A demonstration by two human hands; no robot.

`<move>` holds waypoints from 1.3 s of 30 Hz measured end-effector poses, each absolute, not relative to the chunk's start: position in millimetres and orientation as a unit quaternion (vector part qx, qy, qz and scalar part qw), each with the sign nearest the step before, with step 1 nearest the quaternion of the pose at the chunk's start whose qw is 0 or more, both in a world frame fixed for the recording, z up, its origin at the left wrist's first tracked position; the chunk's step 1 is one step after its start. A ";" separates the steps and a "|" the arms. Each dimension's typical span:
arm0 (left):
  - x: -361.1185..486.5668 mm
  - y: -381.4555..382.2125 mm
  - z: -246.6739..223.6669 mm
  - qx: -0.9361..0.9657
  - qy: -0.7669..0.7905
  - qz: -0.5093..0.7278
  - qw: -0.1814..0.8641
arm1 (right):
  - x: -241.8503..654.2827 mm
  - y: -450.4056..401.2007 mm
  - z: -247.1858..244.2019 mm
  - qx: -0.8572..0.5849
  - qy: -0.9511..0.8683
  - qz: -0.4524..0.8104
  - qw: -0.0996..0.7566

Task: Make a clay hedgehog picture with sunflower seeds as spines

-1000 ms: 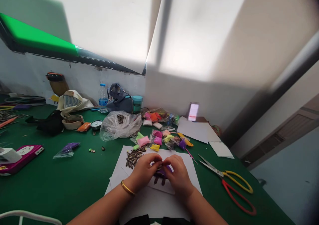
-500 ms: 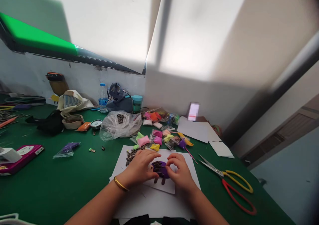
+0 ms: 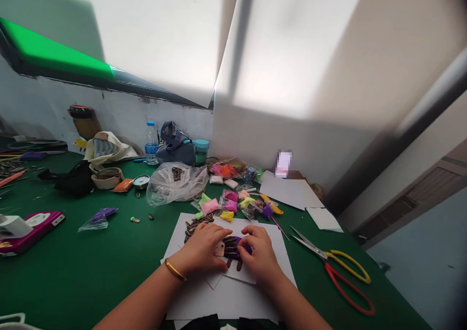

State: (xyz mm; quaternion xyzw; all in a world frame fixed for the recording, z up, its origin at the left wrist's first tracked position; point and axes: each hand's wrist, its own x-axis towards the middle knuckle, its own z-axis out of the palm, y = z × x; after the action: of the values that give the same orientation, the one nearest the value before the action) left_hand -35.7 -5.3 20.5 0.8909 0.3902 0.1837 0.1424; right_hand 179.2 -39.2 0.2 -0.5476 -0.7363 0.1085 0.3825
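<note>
A small animal figure (image 3: 229,247) of purple clay lies on a white card (image 3: 241,275), with a pale face at its left end and brown legs below. Dark striped sunflower seeds (image 3: 230,247) cover part of its body. My left hand (image 3: 204,248) is open, thumb and fingers spread around the face end, steadying the card. Thumb and forefinger of my right hand (image 3: 260,254) are pinched at the seeds on the purple body, on what looks like a sunflower seed mostly hidden by the fingertips. A pile of loose seeds (image 3: 195,226) lies beyond my left hand.
White sheets (image 3: 226,301) lie under the card. Scissors (image 3: 330,259) with red and yellow handles rest on the right. Clay packets (image 3: 231,201) and a plastic bag (image 3: 177,184) of seeds stand behind. A magenta box (image 3: 42,228) is at left.
My right hand has shifted slightly left over the purple body, fingertips now against the seeds. My left hand has moved a little left, uncovering more of the face.
</note>
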 end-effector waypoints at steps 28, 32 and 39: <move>-36.0 -4.1 18.1 0.887 0.394 0.185 0.155 | 179.1 -40.8 4.2 -0.544 -0.767 0.062 0.334; -36.7 -4.3 16.7 0.887 0.393 0.187 0.157 | 191.5 -36.6 5.1 -0.556 -0.739 0.056 0.376; -37.0 -1.9 16.5 0.882 0.392 0.201 0.170 | 216.4 -23.5 -9.7 -0.608 -0.714 0.070 0.341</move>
State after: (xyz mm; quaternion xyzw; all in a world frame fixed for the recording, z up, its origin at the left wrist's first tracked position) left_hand -37.0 -1.9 16.5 0.8815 0.3917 0.2013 0.1701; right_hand 216.4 -23.5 -9.7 -0.6077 -0.7140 0.0699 0.3406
